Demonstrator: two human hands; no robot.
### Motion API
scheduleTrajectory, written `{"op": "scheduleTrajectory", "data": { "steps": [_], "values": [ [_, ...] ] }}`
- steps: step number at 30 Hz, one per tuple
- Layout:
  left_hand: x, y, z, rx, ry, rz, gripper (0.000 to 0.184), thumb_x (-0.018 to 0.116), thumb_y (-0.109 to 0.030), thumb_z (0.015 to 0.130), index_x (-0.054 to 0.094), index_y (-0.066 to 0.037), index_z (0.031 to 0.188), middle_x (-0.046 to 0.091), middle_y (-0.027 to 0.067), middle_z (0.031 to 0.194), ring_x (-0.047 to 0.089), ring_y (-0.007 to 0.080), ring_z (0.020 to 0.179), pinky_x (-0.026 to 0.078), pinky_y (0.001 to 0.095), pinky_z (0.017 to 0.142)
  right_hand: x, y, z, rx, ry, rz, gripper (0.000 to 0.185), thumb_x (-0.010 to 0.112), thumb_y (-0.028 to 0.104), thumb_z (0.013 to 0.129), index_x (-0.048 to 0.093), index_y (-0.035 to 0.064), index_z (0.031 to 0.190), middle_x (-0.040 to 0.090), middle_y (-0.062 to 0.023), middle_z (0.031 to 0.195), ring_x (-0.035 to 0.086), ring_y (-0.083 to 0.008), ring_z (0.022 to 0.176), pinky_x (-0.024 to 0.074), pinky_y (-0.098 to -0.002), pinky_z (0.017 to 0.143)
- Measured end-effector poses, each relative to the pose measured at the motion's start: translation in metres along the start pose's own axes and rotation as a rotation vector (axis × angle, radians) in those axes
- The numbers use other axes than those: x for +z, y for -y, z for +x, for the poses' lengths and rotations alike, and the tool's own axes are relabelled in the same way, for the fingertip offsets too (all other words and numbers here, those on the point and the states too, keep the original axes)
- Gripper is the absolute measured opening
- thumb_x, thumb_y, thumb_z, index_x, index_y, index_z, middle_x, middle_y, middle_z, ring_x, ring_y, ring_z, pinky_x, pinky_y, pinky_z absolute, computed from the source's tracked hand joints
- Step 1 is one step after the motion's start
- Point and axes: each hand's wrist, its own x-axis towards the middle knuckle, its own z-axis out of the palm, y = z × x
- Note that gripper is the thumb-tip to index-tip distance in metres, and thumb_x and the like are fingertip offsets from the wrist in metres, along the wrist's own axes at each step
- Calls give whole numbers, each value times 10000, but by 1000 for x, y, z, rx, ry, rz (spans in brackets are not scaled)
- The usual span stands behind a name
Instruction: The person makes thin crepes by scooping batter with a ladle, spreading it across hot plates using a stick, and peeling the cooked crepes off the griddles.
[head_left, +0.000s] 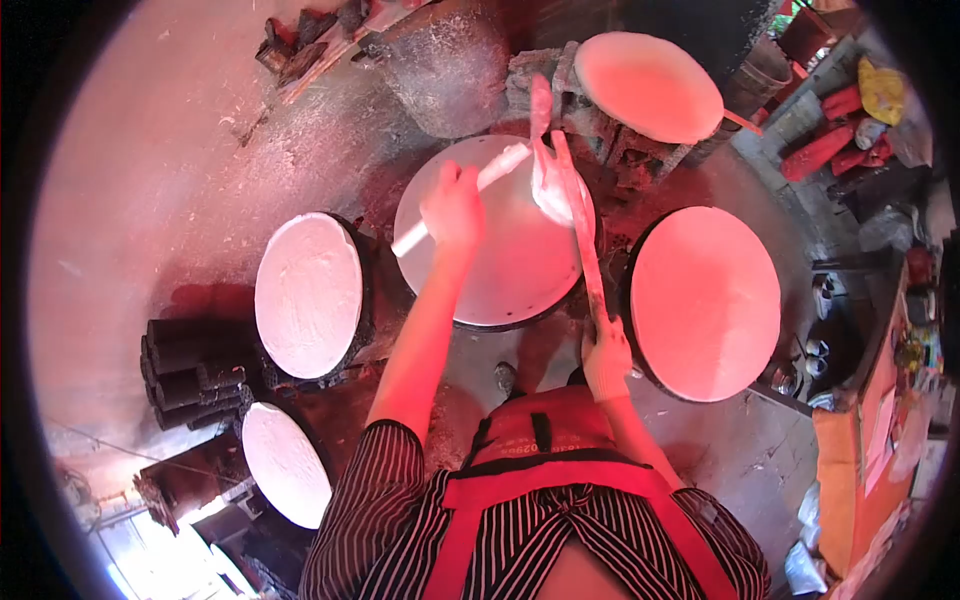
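My left hand (455,207) is closed around a pale, white-coated stick (507,163), held slantwise above a round griddle (500,275). With fingers wrapped round its lower end, my right hand (607,358) grips a long wooden stick (587,255). That stick reaches up across the right edge of the griddle. Beside its upper part lies a white, wet-looking mass (551,192) at the griddle's upper right. A narrow reddish piece (541,100) sticks out above this mass; whether the two are joined I cannot tell.
Other round plates with pale layers surround me: one at the right (706,303), one at the upper right (648,86), one at the left (308,295) and one at the lower left (286,465). Dark cylinders (195,372) are stacked at the left. An orange-sided counter (840,480) stands right.
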Motion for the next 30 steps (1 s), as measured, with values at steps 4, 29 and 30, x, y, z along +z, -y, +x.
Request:
{"op": "scheduleTrajectory", "data": {
  "steps": [4,29,30],
  "values": [
    [-35,34,19,130,-163,-61,85,589,-65,768,658,-110,748,570,124,812,591,344,764,460,465,657,51,36,50,-106,-106,518,556,588,281,935,414,205,1457,605,-135,1049,633,-289,926,513,-412,747],
    [-188,144,-286,-1577,312,-2168,154,589,-154,966,499,-56,888,361,-60,594,354,47,477,295,186,428,12,104,33,340,330,1226,425,580,260,949,528,207,1368,433,50,618,357,-76,423,255,-249,393],
    [-187,146,-290,-1609,322,-2133,147,588,-148,965,503,-48,900,370,-54,607,358,49,481,297,187,428,17,94,27,359,262,1222,420,579,261,952,529,212,1367,432,50,614,354,-77,417,250,-250,390]
  ]
}}
